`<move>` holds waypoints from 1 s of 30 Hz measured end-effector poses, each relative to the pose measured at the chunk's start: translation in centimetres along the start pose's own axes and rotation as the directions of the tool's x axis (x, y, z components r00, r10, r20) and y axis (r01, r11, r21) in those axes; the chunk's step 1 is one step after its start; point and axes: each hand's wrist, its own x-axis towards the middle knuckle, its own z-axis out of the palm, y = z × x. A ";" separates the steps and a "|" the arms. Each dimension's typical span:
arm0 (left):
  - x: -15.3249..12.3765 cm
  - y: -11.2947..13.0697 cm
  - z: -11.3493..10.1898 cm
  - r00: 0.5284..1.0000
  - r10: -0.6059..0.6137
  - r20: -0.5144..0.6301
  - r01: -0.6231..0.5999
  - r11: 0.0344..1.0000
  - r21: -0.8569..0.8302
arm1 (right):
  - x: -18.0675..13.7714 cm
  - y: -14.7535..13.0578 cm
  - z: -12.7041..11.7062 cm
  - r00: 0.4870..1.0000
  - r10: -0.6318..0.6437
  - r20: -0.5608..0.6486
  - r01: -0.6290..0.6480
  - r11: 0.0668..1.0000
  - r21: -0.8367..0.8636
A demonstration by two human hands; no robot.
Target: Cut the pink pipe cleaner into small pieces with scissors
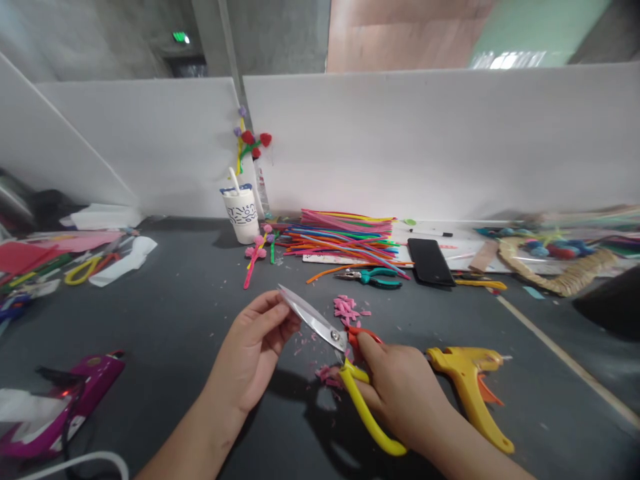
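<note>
My right hand (400,387) grips scissors (313,320) with one red and one yellow handle. The blades point up and left, close together, and their tips reach my left hand (255,350). The thumb and fingers of that hand are pinched by the blade tips; whatever they hold is too small or hidden to make out. Short pink cut pieces (346,307) lie in a pile just beyond the scissors. More pink bits (330,377) lie below the blades, partly behind my right hand.
A yellow glue gun (470,387) lies to the right, a magenta tool (75,407) at left. Behind are pliers (373,276), pipe cleaners (345,237), a phone (430,261), a white cup (241,215) and a pink pipe-cleaner flower (256,253). A white partition (430,140) closes the back.
</note>
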 end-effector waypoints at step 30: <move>-1.7 -2.2 1.8 0.817 -0.510 0.268 0.428 0.849 0.310 | 0.9 -0.4 -2.4 0.901 0.199 0.385 -0.424 0.224 0.878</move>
